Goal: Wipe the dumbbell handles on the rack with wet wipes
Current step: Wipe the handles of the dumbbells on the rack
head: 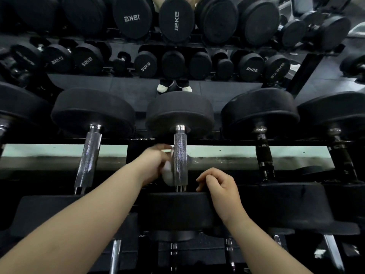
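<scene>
A dumbbell with a knurled chrome handle (180,157) lies in the middle of the rack, pointing away from me. My left hand (153,165) holds a white wet wipe (166,175) against the left side of that handle; the wipe is partly hidden behind the fingers and the bar. My right hand (219,186) rests on the near black head (177,208) of the same dumbbell, fingers loosely curled, holding nothing.
More dumbbells lie on either side: a chrome handle (88,155) at the left, two dark handles (264,153) at the right. A mirror behind the rack reflects dumbbells and a person's white shoes (173,88). A lower tier of handles shows below.
</scene>
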